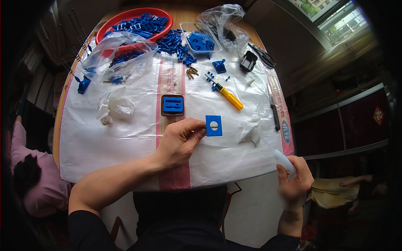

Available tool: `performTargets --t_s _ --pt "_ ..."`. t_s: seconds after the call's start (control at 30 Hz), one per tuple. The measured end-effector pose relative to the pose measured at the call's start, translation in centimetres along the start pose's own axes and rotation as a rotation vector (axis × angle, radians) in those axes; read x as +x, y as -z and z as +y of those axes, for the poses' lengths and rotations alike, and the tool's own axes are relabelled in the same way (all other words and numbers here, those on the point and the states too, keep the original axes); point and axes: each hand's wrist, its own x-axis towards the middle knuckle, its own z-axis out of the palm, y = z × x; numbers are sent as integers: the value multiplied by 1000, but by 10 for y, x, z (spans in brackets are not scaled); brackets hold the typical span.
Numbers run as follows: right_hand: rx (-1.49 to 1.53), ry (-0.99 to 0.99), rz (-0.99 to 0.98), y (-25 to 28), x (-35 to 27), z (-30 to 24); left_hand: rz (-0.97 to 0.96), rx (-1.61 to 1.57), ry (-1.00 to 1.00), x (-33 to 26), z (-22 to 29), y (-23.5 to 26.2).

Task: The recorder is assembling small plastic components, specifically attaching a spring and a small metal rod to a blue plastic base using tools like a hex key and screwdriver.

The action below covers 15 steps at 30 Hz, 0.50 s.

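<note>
Over the middle of the table, my left hand (182, 140) pinches the edge of a flat blue square plate (210, 131) with a round hole. At the table's right front edge, my right hand (296, 173) is closed around a whitish squeeze bottle (284, 160), which is tilted with its thin tip toward the upper left. A crumpled white tissue (251, 130) lies between the plate and the bottle. Just beyond my left hand sits a dark square holder (172, 113) with a slotted blue part (173, 103) in it.
A red basin (99, 34) of blue parts, a clear tub (218, 45) and plastic bags (220, 16) stand at the back. A yellow-handled screwdriver (231, 98), black-handled knife (274, 115), scissors (266, 57) and black housing (248, 61) lie toward the right. Two people are nearby.
</note>
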Motion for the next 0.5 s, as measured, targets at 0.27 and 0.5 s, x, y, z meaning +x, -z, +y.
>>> performTargets --t_s 0.27,0.5 --pt "5 -21 13 -6 3 -1 -10 41 -5 0 4 2" --pt "-3 35 -29 -5 3 2 -5 11 7 0 0 1"
